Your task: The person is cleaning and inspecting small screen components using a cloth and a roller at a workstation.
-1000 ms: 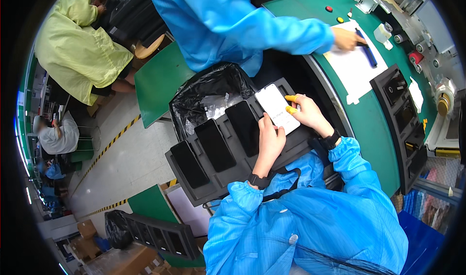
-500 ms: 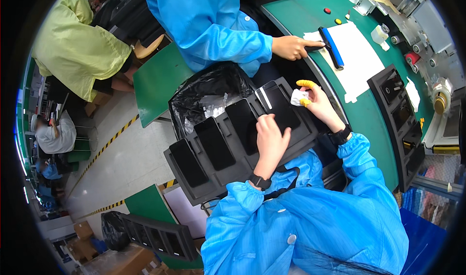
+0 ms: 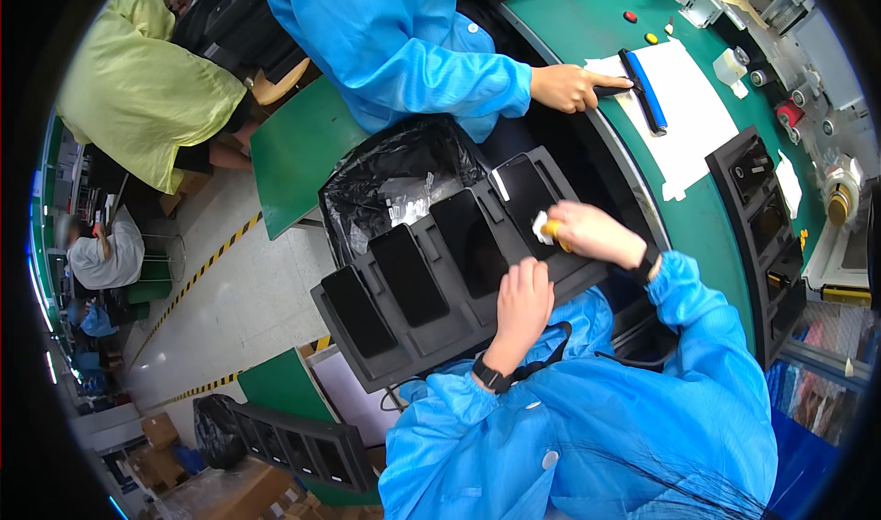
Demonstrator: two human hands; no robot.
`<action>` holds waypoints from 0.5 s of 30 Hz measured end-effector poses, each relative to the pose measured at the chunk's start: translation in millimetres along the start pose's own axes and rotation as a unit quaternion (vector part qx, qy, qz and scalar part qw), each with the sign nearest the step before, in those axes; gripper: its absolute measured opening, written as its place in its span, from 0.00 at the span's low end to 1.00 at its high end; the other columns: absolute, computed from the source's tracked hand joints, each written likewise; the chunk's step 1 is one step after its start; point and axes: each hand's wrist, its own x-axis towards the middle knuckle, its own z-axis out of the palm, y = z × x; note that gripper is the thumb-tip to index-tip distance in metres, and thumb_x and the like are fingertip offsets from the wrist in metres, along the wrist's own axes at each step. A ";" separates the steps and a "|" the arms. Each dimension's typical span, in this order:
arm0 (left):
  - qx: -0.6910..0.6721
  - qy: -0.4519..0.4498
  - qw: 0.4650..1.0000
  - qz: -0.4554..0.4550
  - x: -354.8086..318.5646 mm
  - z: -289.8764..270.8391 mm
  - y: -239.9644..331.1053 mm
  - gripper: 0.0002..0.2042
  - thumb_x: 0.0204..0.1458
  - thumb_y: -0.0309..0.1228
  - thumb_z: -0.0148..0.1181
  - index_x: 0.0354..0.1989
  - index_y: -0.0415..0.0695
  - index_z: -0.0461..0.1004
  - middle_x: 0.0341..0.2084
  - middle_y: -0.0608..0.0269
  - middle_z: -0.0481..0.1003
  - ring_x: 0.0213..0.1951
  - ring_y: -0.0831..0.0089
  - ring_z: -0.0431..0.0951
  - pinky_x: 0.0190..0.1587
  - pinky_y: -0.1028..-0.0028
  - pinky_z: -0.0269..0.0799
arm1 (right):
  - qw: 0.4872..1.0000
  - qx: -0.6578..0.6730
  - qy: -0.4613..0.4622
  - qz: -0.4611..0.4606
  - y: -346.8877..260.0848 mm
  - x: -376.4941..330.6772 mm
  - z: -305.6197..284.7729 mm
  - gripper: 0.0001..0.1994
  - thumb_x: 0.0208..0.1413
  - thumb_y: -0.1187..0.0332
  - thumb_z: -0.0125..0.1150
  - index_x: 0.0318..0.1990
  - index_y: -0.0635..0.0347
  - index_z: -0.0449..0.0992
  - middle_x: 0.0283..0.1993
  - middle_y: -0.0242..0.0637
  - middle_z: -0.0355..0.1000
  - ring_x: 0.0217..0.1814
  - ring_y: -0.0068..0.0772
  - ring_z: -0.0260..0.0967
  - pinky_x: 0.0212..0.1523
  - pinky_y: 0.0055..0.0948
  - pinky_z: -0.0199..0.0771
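A dark foam tray point(image 3: 459, 325) lies in front of me, with several black phone-shaped slabs with glossy faces in its slots. My right hand point(image 3: 601, 234), with yellow finger cots, pinches a small crumpled white wipe point(image 3: 540, 227) against the face of the rightmost slab point(image 3: 521, 186). That slab has a pale strip near its far end. My left hand point(image 3: 524, 311) rests with fingers extended at the near side of the tray, by that slab's lower end. The second slab from the right point(image 3: 468, 242) sits just left of it. Both wrists wear black bands.
Beyond the tray stands a bin lined with a black bag point(image 3: 344, 185), holding clear scraps. A co-worker's hand point(image 3: 567, 89) holds a blue roller point(image 3: 645, 93) over a white sheet point(image 3: 684, 121) on the green bench point(image 3: 707, 263). Another dark tray point(image 3: 757, 235) lies at the right.
My right hand has come down and left, bringing the wipe onto the rightmost slab. My left hand has drawn back toward me off its face. The co-worker's roller has shifted slightly right.
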 end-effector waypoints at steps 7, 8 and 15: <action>-0.075 -0.005 0.994 0.082 -31.3 13.7 -12.4 0.09 0.46 0.24 0.59 0.37 0.40 0.71 0.35 0.58 0.69 0.35 0.62 0.71 0.39 0.68 0.69 | 0.986 0.053 0.138 0.078 72.8 64.6 -19.7 0.10 0.47 0.78 0.59 0.39 0.64 0.74 0.37 0.44 0.69 0.41 0.50 0.69 0.42 0.40 0.72; -0.073 -0.002 0.994 0.078 -31.4 12.7 -14.0 0.09 0.46 0.24 0.59 0.37 0.40 0.71 0.35 0.58 0.69 0.35 0.62 0.71 0.39 0.68 0.69 | 0.989 0.061 0.117 0.072 67.3 61.1 -17.8 0.10 0.47 0.78 0.59 0.39 0.63 0.74 0.38 0.44 0.69 0.42 0.50 0.70 0.42 0.40 0.72; -0.128 -0.023 0.989 0.074 -31.4 10.3 -16.9 0.10 0.46 0.23 0.60 0.37 0.39 0.71 0.35 0.57 0.70 0.36 0.62 0.72 0.41 0.67 0.69 | 0.993 0.104 0.032 0.043 37.7 39.3 -13.6 0.10 0.44 0.80 0.58 0.37 0.66 0.73 0.38 0.46 0.70 0.40 0.52 0.71 0.41 0.40 0.73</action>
